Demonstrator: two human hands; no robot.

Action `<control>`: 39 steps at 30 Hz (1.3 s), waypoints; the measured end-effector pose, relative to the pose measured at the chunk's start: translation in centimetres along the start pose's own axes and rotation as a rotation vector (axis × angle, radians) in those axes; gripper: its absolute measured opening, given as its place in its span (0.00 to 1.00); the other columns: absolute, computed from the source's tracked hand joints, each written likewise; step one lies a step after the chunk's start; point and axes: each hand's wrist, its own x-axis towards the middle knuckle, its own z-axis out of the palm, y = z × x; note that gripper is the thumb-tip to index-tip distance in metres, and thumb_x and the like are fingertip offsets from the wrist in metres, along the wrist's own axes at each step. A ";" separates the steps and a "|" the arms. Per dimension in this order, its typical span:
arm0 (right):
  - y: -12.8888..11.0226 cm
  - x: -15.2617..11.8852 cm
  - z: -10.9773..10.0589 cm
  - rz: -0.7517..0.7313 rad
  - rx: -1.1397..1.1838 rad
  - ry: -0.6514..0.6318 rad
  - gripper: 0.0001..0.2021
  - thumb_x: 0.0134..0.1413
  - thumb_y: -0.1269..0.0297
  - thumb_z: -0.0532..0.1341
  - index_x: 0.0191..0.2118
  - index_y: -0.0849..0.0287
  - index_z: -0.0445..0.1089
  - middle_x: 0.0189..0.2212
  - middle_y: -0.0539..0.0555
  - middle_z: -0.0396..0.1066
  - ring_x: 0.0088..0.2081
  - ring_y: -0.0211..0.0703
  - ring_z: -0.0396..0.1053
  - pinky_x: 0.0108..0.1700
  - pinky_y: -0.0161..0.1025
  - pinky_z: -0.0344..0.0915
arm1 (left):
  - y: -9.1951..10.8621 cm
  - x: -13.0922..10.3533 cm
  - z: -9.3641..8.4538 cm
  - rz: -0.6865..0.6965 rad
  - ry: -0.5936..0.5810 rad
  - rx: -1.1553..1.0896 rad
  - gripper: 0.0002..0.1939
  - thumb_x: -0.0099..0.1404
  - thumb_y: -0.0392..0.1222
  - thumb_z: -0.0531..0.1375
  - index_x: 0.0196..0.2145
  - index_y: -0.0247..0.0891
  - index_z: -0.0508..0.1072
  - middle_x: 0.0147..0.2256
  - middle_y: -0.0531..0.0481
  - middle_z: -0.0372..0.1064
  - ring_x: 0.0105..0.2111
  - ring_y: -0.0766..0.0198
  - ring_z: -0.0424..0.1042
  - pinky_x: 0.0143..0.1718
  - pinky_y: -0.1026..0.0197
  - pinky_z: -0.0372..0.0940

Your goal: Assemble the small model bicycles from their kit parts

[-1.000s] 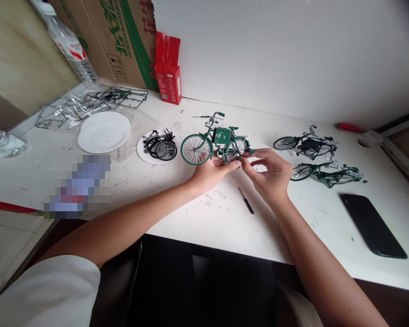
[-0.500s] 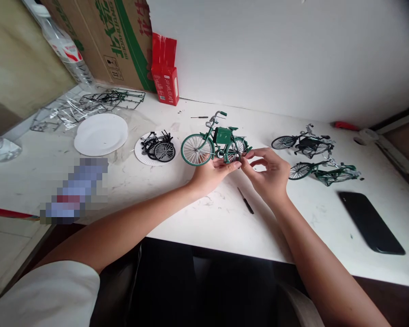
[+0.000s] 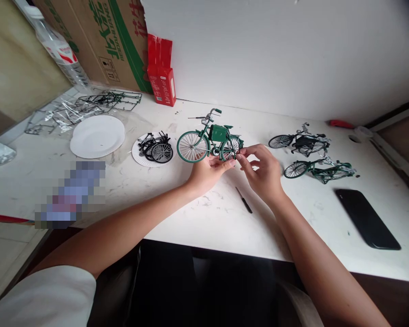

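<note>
At 12 o'clock from your left hand [image 3: 204,175]: green model bicycle [image 3: 219,133]

Your left hand grips it low, thumb beside the rear wheel [image 3: 229,148]. It lies toward 10 o'clock from your right hand [image 3: 264,173], whose thumb and forefinger pinch its rear end, exact part indistinct.
</note>
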 end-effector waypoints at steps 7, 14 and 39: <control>-0.1 0.2 -0.1 -0.012 -0.021 -0.020 0.12 0.72 0.51 0.64 0.44 0.53 0.78 0.41 0.55 0.77 0.40 0.45 0.76 0.32 0.40 0.79 | -0.3 0.2 -0.2 -0.002 -0.011 0.031 0.26 0.58 0.58 0.77 0.42 0.35 0.79 0.43 0.40 0.83 0.42 0.54 0.82 0.55 0.45 0.74; -0.3 0.0 -0.1 -0.010 -0.013 0.021 0.10 0.69 0.53 0.68 0.40 0.53 0.78 0.38 0.54 0.79 0.39 0.45 0.77 0.33 0.40 0.78 | -0.1 0.1 -0.1 -0.020 -0.007 0.007 0.26 0.55 0.57 0.79 0.41 0.35 0.79 0.40 0.41 0.83 0.42 0.52 0.83 0.54 0.46 0.75; -0.1 0.1 -0.1 -0.021 -0.015 -0.027 0.08 0.70 0.56 0.66 0.42 0.53 0.76 0.40 0.54 0.78 0.41 0.45 0.77 0.34 0.39 0.78 | -0.3 0.6 -0.7 0.005 -0.037 0.069 0.27 0.58 0.61 0.77 0.40 0.35 0.81 0.39 0.40 0.84 0.40 0.52 0.84 0.47 0.51 0.74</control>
